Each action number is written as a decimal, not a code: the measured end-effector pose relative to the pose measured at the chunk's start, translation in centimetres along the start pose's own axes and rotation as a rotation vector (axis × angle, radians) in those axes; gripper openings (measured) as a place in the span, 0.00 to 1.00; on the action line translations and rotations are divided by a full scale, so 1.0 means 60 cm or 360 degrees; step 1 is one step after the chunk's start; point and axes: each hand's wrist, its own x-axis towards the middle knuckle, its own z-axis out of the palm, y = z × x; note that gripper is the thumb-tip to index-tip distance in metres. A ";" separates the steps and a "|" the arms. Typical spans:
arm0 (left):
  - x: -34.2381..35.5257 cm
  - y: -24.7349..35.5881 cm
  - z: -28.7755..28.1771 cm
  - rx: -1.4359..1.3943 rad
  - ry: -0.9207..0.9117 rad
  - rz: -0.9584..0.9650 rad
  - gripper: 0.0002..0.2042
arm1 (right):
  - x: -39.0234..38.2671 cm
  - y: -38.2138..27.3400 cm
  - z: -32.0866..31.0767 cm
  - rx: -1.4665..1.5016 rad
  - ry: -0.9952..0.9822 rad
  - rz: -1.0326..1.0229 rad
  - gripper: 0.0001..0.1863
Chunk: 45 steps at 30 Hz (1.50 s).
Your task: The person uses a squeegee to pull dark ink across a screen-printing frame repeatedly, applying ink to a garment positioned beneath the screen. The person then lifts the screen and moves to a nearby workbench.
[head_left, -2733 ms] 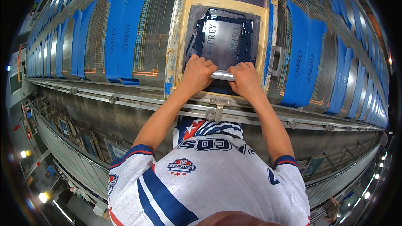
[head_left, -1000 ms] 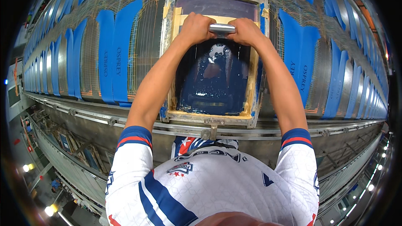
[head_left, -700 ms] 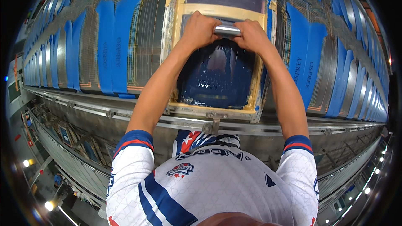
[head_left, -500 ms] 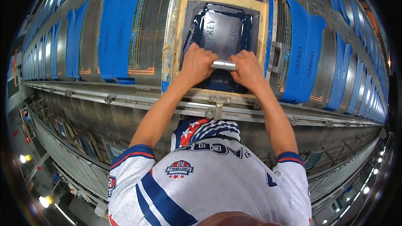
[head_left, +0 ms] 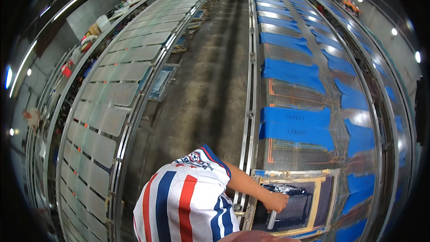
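My left hand (head_left: 275, 200) is closed on the metal squeegee handle (head_left: 271, 219) in the lower right, over a screen frame (head_left: 332, 195) edged with tan tape. Dark navy ink (head_left: 293, 191) lies on the mesh around the handle. My left arm (head_left: 246, 183) reaches in from a white, red and navy sleeve. My right hand is out of sight. The frame rests on the long printing table (head_left: 280, 152), beside blue printed fabric pieces (head_left: 295, 134).
A metal rail (head_left: 250, 121) runs along the table. A concrete aisle (head_left: 201, 85) separates it from another long table (head_left: 101, 112) with pale panels. Spare screens (head_left: 163, 83) sit below that table. A person (head_left: 31, 117) is at the far left.
The view has swung left from the screen to look down the aisle. Earlier both hands gripped the handle, moving from the screen's far end toward me; now only my left hand shows.
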 end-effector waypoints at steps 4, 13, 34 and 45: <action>0.005 0.003 -0.009 0.0092 -0.0089 -0.0106 0.15 | 0.036 0.072 0.024 0.0035 -0.0006 -0.0061 0.27; -0.069 -0.158 -0.079 0.0037 -0.0033 -0.0414 0.16 | -0.078 -0.244 0.077 0.0469 0.0023 0.0207 0.27; -0.245 -0.358 -0.334 -0.0302 -0.0169 -0.0027 0.10 | -0.202 -0.504 0.195 0.0709 0.0216 0.0337 0.19; -0.265 -0.364 -0.335 -0.0418 -0.0137 -0.0112 0.11 | -0.219 -0.527 0.202 0.0861 0.0052 0.0565 0.17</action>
